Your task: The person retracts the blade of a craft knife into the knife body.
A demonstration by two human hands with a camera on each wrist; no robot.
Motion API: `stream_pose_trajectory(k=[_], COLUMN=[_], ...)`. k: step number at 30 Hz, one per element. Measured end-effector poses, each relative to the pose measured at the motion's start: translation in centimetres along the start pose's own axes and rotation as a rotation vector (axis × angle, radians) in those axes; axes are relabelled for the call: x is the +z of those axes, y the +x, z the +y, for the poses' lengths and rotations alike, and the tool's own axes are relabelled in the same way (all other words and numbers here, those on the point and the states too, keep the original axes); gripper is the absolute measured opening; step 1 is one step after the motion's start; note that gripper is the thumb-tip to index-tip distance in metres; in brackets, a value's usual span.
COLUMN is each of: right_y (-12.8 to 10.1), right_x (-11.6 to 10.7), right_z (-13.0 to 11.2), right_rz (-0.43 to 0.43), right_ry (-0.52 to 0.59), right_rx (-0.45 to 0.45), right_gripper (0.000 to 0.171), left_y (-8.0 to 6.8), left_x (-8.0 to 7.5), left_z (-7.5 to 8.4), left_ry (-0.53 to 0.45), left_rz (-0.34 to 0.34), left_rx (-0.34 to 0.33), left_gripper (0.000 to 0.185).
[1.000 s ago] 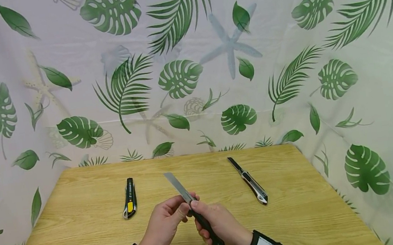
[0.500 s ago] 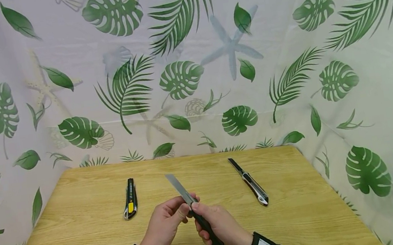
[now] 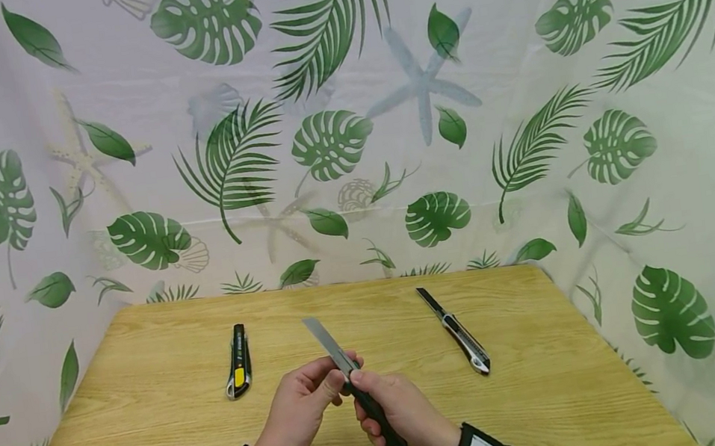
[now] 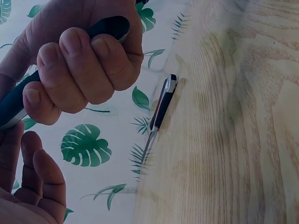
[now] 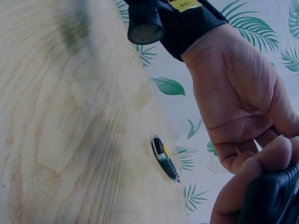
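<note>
Black-handled utility knife [image 3: 359, 388], long grey blade extended, tilted up-left, held above the table.

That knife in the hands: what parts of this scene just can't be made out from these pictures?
- Held knife: in the head view the right hand covers mid-handle, so any slider is hidden.
- Blade base: covered by the left hand fingers, so the grip there is unclear.
- Left wrist view: the blade is cut off by the frame edge.
- Yellow-black cutter and grey cutter: markings too small to read.
</note>
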State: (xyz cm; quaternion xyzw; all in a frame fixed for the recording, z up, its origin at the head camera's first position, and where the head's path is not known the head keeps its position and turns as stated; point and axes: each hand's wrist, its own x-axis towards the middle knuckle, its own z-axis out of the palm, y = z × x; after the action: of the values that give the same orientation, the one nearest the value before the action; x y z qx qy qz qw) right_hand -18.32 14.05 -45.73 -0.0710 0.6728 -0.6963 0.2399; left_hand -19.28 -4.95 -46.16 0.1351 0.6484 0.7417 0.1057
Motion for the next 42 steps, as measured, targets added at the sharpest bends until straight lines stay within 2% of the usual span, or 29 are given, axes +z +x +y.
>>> stream_pose_trajectory(k=[12,19,34,42], right_y=[-0.02,-0.07,-0.51,-0.41], right_x=[-0.04,-0.04,0.06,0.04], right_z=[0.11,0.1,-0.32,-0.32], right_rz=[-0.01,-0.019,-0.032,-0.044], right_ry=[0.001,0.006,0.013,0.02], right_rx=[-0.013,-0.022,0.0,-0.006], right_gripper=[0.056,0.06,0.047,0.047], left_y=[-0.06,-0.13,-0.27,-0.33], left_x=[0.0,0.05,-0.05,-0.04], left_z=[-0.06,0.03,0.0,0.07], left_ry=[-0.001,0.0,-0.021,-0.029], left_rz=[-0.001,0.001,-0.026,-0.026], left_rx=[-0.001,0.004,-0.002,-0.005], left_gripper=[0.036,0.035,0.039,0.04])
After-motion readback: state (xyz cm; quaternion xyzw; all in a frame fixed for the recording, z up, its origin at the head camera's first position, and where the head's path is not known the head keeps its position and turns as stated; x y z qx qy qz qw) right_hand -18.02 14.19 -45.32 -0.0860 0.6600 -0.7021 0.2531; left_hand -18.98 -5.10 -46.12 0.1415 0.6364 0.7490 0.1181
